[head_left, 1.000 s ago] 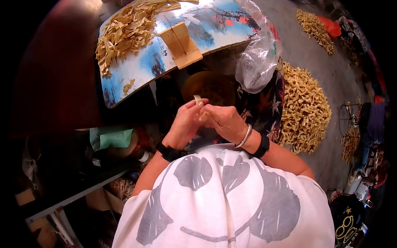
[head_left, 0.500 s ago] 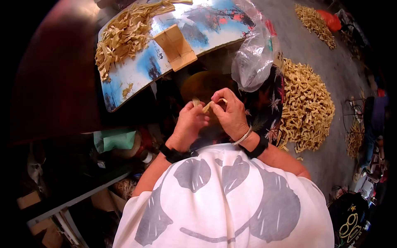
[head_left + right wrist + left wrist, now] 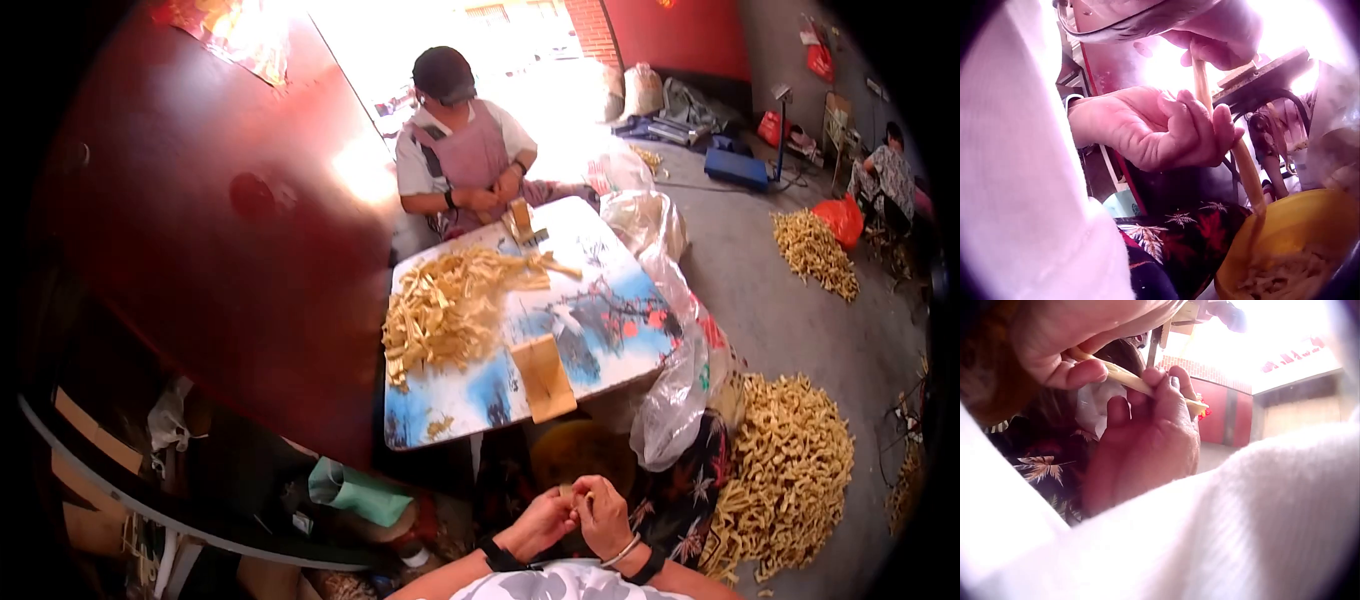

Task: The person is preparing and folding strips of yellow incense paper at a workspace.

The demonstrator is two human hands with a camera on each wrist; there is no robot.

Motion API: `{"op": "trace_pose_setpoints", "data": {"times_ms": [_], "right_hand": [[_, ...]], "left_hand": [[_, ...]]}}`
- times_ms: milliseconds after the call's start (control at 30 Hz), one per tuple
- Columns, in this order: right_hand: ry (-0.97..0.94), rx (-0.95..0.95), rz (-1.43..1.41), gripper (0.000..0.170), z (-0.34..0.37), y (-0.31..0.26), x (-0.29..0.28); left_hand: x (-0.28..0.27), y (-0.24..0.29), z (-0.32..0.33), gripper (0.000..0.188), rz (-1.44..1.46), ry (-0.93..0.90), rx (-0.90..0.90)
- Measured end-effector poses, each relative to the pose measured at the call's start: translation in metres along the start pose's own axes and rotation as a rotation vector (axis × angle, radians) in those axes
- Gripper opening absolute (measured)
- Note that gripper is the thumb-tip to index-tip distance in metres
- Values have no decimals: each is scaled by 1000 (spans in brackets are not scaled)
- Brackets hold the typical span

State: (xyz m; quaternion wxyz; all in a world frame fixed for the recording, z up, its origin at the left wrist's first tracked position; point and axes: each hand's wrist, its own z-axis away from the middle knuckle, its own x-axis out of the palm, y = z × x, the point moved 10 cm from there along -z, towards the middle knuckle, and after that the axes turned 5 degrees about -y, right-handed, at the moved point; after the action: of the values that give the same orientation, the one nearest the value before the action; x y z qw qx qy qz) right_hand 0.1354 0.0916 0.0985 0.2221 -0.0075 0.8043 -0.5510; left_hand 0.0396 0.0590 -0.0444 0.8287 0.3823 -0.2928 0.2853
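Observation:
My left hand (image 3: 543, 523) and right hand (image 3: 607, 522) are close together in front of my body. A long pale yellow strip (image 3: 1124, 375) runs between them in the left wrist view, pinched by the fingertips of both hands. In the right wrist view, the strip (image 3: 1249, 172) passes from my right hand (image 3: 1229, 44) through the curled fingers of my left hand (image 3: 1160, 128), and its lower part hangs down toward a yellow basin (image 3: 1316, 203). Pale pieces lie inside that basin, below the hands.
Ahead stands a low painted table (image 3: 620, 290) with a heap of yellow strips (image 3: 440, 310) and a wooden holder (image 3: 543, 378). Another person (image 3: 465, 160) sits beyond it. To the right are a plastic bag (image 3: 670, 420) and a floor pile of short twisted pieces (image 3: 785, 480).
The head view has tipped upward, bringing the seated person and doorway into sight. My hands, apart half a second ago with the strip between them, are close together again.

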Motion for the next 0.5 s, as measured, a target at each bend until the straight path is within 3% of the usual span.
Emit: {"op": "trace_pose_setpoints", "data": {"times_ms": [67,100,133,200,300,400,433,500], "right_hand": [[12,-38,-8,11,3,7,2],[45,-183,123,13,0,-19,-7],[68,-234,133,16,-1,-28,-10],[-2,-99,26,21,5,-12,0],[-46,-251,57,24,6,-24,3],[-138,-114,-58,27,11,-11,13],[-155,-109,-38,29,12,-8,15],[-172,-80,-126,25,12,-3,19]], "left_hand": [[7,1,0,5,6,19,10],[7,0,0,5,46,-12,-18],[1,-2,-1,5,53,66,-11],[-5,-4,3,8,42,128,-54],[-17,-7,2,13,93,215,-75],[-5,-7,-6,11,275,-239,-162],[-22,-6,-10,13,126,-46,-116],[-11,6,-8,11,-3,-72,-68]]}}
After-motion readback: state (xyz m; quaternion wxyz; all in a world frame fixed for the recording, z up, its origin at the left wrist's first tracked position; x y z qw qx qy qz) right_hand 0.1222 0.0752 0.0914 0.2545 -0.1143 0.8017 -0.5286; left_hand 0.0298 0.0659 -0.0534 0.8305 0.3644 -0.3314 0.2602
